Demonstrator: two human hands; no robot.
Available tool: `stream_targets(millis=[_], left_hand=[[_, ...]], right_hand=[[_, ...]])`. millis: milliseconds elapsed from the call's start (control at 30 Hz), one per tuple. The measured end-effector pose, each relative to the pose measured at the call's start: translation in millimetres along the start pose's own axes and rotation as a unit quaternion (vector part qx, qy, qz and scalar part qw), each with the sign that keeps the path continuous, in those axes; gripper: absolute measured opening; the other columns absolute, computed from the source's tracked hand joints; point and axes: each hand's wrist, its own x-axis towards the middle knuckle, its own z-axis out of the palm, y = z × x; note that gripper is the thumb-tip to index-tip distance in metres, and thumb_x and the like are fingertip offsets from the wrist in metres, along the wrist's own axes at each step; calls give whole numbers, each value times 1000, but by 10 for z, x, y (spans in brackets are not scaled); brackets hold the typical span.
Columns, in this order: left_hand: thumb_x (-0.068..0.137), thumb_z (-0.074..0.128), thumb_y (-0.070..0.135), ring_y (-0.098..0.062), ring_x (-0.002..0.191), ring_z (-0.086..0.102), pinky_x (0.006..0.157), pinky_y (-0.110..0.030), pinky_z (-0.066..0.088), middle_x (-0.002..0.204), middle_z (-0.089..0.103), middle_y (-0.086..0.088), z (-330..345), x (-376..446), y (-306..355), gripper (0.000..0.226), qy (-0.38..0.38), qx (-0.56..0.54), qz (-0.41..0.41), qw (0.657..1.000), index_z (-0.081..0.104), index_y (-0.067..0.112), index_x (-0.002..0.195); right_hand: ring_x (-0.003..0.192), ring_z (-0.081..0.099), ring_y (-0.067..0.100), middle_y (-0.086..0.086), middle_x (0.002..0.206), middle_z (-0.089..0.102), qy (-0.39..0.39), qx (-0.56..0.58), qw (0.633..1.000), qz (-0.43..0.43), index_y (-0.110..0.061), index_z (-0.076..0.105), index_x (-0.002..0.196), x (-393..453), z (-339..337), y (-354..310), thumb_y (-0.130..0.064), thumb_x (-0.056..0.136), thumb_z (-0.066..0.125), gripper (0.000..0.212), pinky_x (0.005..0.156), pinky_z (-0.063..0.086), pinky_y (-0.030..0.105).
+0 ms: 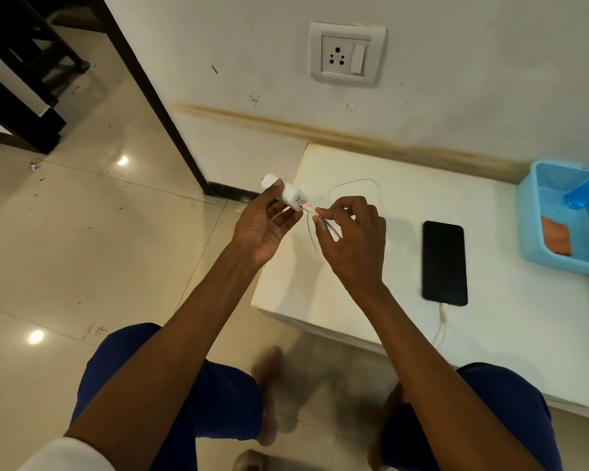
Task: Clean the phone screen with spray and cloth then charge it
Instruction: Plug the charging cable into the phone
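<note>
The fingers (325,212) of the right hand (354,239) pinch the cable's USB plug (309,209) by its short body, tip aimed at the port face of the white charger adapter (288,195). The plug appears just at or partly inside the port; how deep it sits cannot be read from here. The pinch close behind the tip gives control over alignment.

The left hand (262,229) wraps the adapter, thumb over the top and fingers curled beneath, with the port face turned toward the right hand and the mains pins pointing away to the left. This steadies the body against the push of insertion.

From the plug the white cable (354,181) loops back across the desk (371,294) and its far end is already seated in the near edge of the phone (444,263). The phone lies flat, screen up and dark, well right of both hands. Resting it on the desk frees both hands for the adapter.

At the desk's right edge stands a blue basket (531,239) holding an orange cloth (555,236) and a blue item, likely the spray bottle (585,195); stowed like this, cleaning is judged complete.

The wall socket (347,54) above the desk is empty. Remaining steps, as judged: seat the plug fully, insert the adapter, operate the switch.
</note>
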Motion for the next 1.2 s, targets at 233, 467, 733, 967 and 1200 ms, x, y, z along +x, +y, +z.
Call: stream_targets(millis=[233, 467, 733, 967, 1200], left_hand=[[96, 62, 17, -27, 96, 66, 86, -36, 58, 108, 62, -15, 6, -20, -8, 35, -10, 66, 38, 997, 52, 4, 126], [97, 61, 16, -25, 94, 68, 85, -35, 59, 102, 65, -11, -23, -2, -40, 27, -14, 102, 55, 993, 54, 6, 121], [98, 59, 14, -29, 100, 65, 98, -44, 54, 113, 60, -17, 35, -30, -115, 44, -8, 125, 65, 990, 47, -4, 136], [97, 60, 14, -26, 95, 67, 95, -42, 55, 109, 62, -15, 30, -44, -114, 35, -13, 113, 58, 992, 51, 1, 129], [95, 62, 11, -30, 101, 66, 83, -36, 60, 111, 62, -14, 57, -53, -26, 40, -16, 121, 64, 990, 51, -1, 131]], right_hand=[[84, 54, 17, -4, 99, 61, -7, 0, 1000, 10, -22, 72, 95, -24, 7, -5, -32, 92, 65, 14, 70, 42, 36], [85, 55, 19, -4, 99, 61, -20, 12, 999, 22, -21, 71, 96, -71, 33, -4, -32, 93, 63, 14, 70, 42, 38], [85, 55, 18, -3, 98, 61, -12, 13, 1000, 21, -19, 70, 94, -108, 45, 10, -32, 94, 62, 15, 69, 41, 38], [86, 55, 18, -4, 98, 61, -16, 12, 999, 27, -20, 70, 95, -113, 48, 7, -32, 92, 63, 15, 70, 42, 38], [105, 52, 13, -10, 115, 55, -87, 31, 992, 91, -33, 61, 115, -59, 15, 25, -47, 87, 63, 32, 83, 38, 32]])
